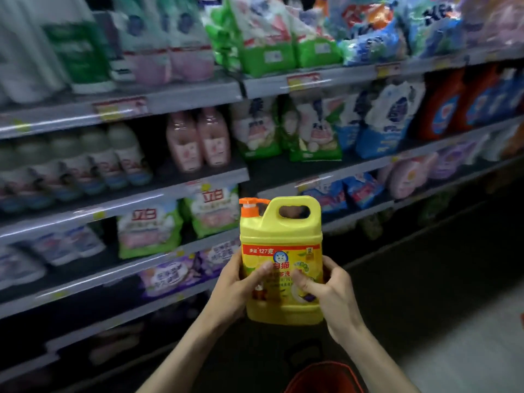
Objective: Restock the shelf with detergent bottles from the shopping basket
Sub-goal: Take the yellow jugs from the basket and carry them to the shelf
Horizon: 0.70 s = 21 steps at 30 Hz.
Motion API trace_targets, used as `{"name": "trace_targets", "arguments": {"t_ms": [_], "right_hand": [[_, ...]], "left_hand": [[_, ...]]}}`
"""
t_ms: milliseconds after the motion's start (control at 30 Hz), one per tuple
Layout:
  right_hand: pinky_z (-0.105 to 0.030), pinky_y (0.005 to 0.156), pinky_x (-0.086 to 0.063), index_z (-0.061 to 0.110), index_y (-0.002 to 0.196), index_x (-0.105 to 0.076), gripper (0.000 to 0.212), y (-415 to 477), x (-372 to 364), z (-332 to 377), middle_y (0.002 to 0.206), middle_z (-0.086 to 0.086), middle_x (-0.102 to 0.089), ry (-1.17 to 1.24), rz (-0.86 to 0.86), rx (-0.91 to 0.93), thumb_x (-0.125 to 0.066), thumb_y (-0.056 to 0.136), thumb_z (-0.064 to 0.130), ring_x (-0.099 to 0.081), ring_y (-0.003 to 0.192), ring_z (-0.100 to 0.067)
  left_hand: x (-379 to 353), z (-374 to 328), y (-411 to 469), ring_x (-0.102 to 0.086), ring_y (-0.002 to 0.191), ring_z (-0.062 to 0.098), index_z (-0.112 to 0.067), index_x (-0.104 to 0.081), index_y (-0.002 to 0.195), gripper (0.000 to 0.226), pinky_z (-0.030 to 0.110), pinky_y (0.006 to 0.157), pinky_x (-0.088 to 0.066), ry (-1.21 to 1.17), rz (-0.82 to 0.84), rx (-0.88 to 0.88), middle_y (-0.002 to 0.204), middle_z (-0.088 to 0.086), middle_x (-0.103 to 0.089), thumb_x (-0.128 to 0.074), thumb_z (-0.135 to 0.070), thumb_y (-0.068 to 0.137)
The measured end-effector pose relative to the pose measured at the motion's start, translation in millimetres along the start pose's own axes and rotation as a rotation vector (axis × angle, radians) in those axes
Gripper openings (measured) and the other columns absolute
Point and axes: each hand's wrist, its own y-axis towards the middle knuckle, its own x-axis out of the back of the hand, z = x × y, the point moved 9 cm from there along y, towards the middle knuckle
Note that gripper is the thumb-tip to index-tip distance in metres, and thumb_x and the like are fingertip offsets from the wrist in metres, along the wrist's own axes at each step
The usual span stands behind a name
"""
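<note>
Low in the centre of the frame, both hands held one yellow detergent bottle (281,259) upright in the air, clear of every shelf. The left hand (237,282) was curled around the bottle's left side with its thumb laid across the label; the right hand (329,287) cupped the right side, thumb also on the front. Both hands were closed on the lower half of the bottle, and the moulded handle at its top was unused. The orange pump (249,207) stood at the top left of the bottle, its nozzle pointing left.

At the bottom edge of the frame, right of centre, a red rim showed, probably the shopping basket (323,377); its contents could not be seen.

The risks looked like these. The bottle seemed heavy and smooth, so a grip this low could let it tip forward or slide if one hand let go early. The shelves (170,194) in the left and middle of the frame were crowded with soft refill bags (150,228) and pink bottles (198,140), and no clear gap for this bottle could be made out in the blur. Pushing it into a tight spot could knock neighbours off the edge, or catch the pump against the shelf above and snap or press it
</note>
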Motion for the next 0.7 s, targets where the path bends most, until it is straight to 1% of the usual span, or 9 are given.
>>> {"name": "trace_targets", "arguments": {"t_ms": [67, 167, 200, 233, 300, 400, 500, 633, 700], "right_hand": [[-0.044, 0.095, -0.060, 0.018, 0.125, -0.068, 0.065, 1.4, -46.6, 6.3, 0.111, 0.003, -0.081, -0.021, 0.093, 0.014, -0.092, 0.072, 0.046, -0.077, 0.105, -0.015], [-0.029, 0.085, -0.060, 0.022, 0.123, -0.069, 0.053, -5.0, -119.4, 15.1, 0.108, 0.008, -0.081, -0.069, 0.239, 0.037, -0.087, 0.077, 0.038, -0.076, 0.102, -0.009], [-0.027, 0.084, -0.060, 0.024, 0.123, -0.069, 0.050, -9.3, -143.8, 17.5, 0.108, 0.008, -0.081, -0.082, 0.285, 0.041, -0.087, 0.078, 0.036, -0.076, 0.102, -0.009], [-0.030, 0.086, -0.060, 0.024, 0.123, -0.069, 0.049, -14.5, -168.2, 18.6, 0.109, 0.008, -0.081, -0.098, 0.326, 0.042, -0.087, 0.079, 0.034, -0.076, 0.103, -0.010], [-0.040, 0.094, -0.061, 0.022, 0.123, -0.070, 0.050, -27.3, -216.9, 20.0, 0.110, 0.007, -0.081, -0.122, 0.397, 0.042, -0.088, 0.078, 0.032, -0.077, 0.104, -0.012], [-0.047, 0.096, -0.061, 0.019, 0.122, -0.072, 0.047, -52.1, -289.3, 21.3, 0.109, 0.003, -0.082, -0.128, 0.483, 0.051, -0.088, 0.079, 0.027, -0.078, 0.103, -0.016], [-0.046, 0.093, -0.063, 0.019, 0.121, -0.072, 0.041, -80.2, -355.1, 22.1, 0.107, 0.004, -0.082, -0.132, 0.545, 0.075, -0.087, 0.082, 0.023, -0.078, 0.101, -0.014], [-0.041, 0.092, -0.064, 0.018, 0.123, -0.071, 0.044, -111.7, -435.3, 21.5, 0.109, 0.005, -0.082, -0.157, 0.655, 0.105, -0.086, 0.083, 0.023, -0.078, 0.102, -0.014], [-0.039, 0.091, -0.064, 0.019, 0.124, -0.070, 0.048, -128.0, -473.1, 20.7, 0.110, 0.006, -0.081, -0.172, 0.714, 0.124, -0.087, 0.080, 0.027, -0.078, 0.103, -0.013]], "left_hand": [[42.9, -6.5, -19.8, -0.073, 0.116, 0.012, -0.020, -0.058, 0.138, 0.041, 0.023, 0.088, -0.059, -0.006, -0.089, -0.017, 0.126, -0.006, -0.076, -0.068, -0.020, 0.098], [108.8, -12.7, -56.6, -0.073, 0.117, 0.016, -0.019, -0.059, 0.138, 0.044, 0.028, 0.090, -0.061, -0.007, -0.215, -0.046, 0.126, -0.003, -0.076, -0.069, -0.024, 0.096], [130.2, -14.2, -70.9, -0.073, 0.117, 0.017, -0.018, -0.059, 0.137, 0.044, 0.029, 0.090, -0.061, -0.009, -0.260, -0.057, 0.125, -0.001, -0.076, -0.070, -0.024, 0.095], [151.4, -15.3, -85.9, -0.073, 0.116, 0.018, -0.017, -0.059, 0.137, 0.044, 0.030, 0.090, -0.061, -0.007, -0.302, -0.066, 0.125, 0.000, -0.077, -0.070, -0.023, 0.095], [192.1, -17.4, -117.3, -0.073, 0.116, 0.019, -0.016, -0.059, 0.137, 0.043, 0.032, 0.092, -0.061, -0.006, -0.376, -0.077, 0.125, 0.001, -0.076, -0.070, -0.022, 0.095], [253.0, -19.3, -164.9, -0.073, 0.117, 0.019, -0.017, -0.059, 0.137, 0.040, 0.036, 0.095, -0.062, 0.007, -0.461, -0.084, 0.126, 0.001, -0.076, -0.068, -0.021, 0.098], [311.1, -22.7, -209.7, -0.073, 0.117, 0.021, -0.016, -0.059, 0.137, 0.041, 0.041, 0.097, -0.061, 0.029, -0.534, -0.088, 0.126, 0.003, -0.076, -0.069, -0.024, 0.097], [376.3, -26.5, -265.6, -0.073, 0.116, 0.017, -0.018, -0.061, 0.134, 0.041, 0.038, 0.096, -0.061, 0.066, -0.653, -0.113, 0.124, -0.001, -0.076, -0.071, -0.026, 0.096], [404.8, -24.5, -292.3, -0.073, 0.116, 0.015, -0.020, -0.061, 0.135, 0.042, 0.037, 0.096, -0.061, 0.073, -0.706, -0.107, 0.124, -0.003, -0.076, -0.073, -0.029, 0.095]]}}
